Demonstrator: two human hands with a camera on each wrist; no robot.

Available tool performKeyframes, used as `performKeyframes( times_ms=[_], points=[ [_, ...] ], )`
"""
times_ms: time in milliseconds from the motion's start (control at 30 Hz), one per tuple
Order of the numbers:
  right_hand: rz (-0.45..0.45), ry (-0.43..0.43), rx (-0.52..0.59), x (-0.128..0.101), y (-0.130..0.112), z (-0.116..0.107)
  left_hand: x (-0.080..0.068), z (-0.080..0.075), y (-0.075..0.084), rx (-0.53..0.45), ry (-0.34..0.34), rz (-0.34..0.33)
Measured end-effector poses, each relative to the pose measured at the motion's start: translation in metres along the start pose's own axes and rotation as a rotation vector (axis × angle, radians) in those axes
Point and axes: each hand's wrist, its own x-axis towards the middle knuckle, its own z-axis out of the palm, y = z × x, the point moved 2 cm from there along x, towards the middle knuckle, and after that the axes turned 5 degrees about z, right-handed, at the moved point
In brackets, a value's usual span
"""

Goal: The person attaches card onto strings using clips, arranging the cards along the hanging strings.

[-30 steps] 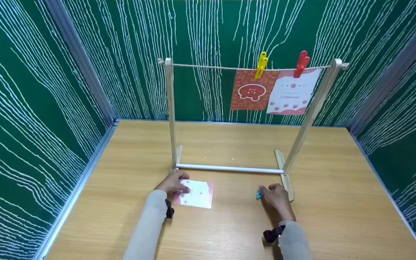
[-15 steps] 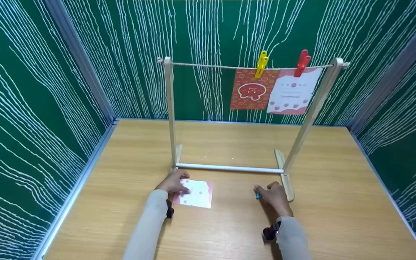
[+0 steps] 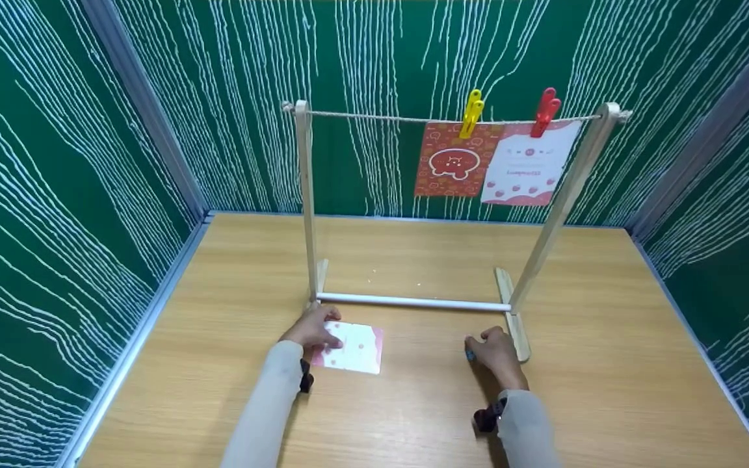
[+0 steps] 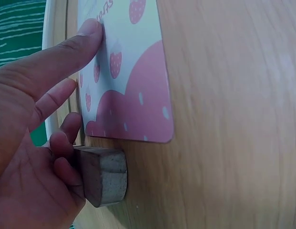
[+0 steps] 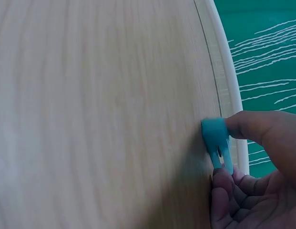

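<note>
Pinched in the right hand (image 3: 495, 351) is a blue clothespin (image 5: 216, 142), thumb on one side, fingers curled under it, right at the table (image 3: 413, 403) surface. Left hand (image 3: 309, 329) presses a straight forefinger onto the pink strawberry card (image 3: 352, 349); the other fingers are loosely bent and hold nothing.

Left wrist view shows what the head view can't: the fingertip (image 4: 90, 29) sits on the card's white part, and the hand touches the cut end of the drying rack's (image 3: 307, 195) wooden foot (image 4: 106, 175), which lies just beside the card's pink rounded corner. Right wrist view shows the clothespin's two prongs and the rack's other foot close behind the hand. Head view shows only a speck of blue at the fingers.

Relative to the rack, left to right: card flat on the table just in front of the left post, left hand on its left edge; white crossbar (image 3: 413, 303) low between the feet; right hand in front of the right foot. Up on the rack's string (image 3: 374, 117), a yellow clothespin (image 3: 471, 114) holds an orange card (image 3: 454, 160), and a red clothespin (image 3: 545, 112) holds a white and pink card (image 3: 530, 164) near the right post, the two cards overlapping. Green walls (image 3: 56, 162) with white lines on three sides.
</note>
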Motion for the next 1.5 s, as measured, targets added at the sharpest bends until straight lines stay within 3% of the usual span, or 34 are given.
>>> performKeyframes(
  times_ms=[567,800,1033,1200,1500],
  points=[
    [0.016,0.015,0.024,-0.004,0.002,-0.002,0.000,0.001,0.001,0.040,0.004,-0.008],
    [-0.061,0.078,-0.024,-0.004,0.001,-0.001,0.000,-0.003,0.001,-0.028,-0.065,-0.047],
    [-0.029,0.076,-0.002,-0.004,0.002,-0.001,-0.001,-0.009,-0.001,-0.095,-0.151,-0.077],
    [-0.022,0.076,0.007,-0.004,0.003,0.000,-0.001,-0.010,-0.001,-0.046,-0.167,-0.041],
    [-0.022,0.061,0.015,-0.006,0.004,-0.001,0.000,-0.007,-0.002,0.012,-0.128,0.031]
  ],
)
